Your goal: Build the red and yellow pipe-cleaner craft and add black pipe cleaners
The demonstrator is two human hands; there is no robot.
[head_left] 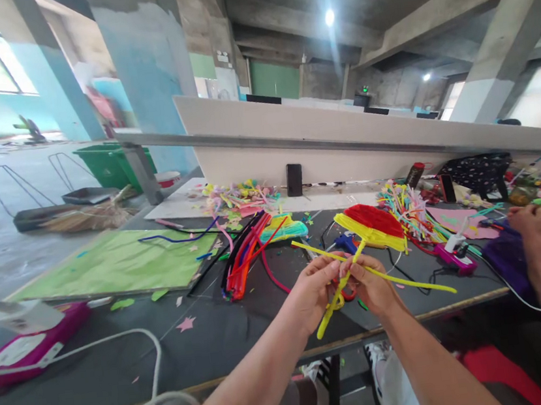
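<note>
Grip: L hand, R hand both pinched on yellow stems, nr bench front edge.
Crossing: prob. twisting step; next move needs firm hold.

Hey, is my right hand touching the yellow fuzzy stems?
Touching. The head view shows the right hand pinching the yellow fuzzy stems near where they cross, with no gap between.

A dark grey worktable is stretching across the view. On its left, a light green sheet is lying flat, and a magenta power strip is sitting nearer the front. Around the middle, a bundle of red, orange and black fuzzy stems is resting; pastel clippings are lying heaped behind. A pink star is lying closer.
</note>
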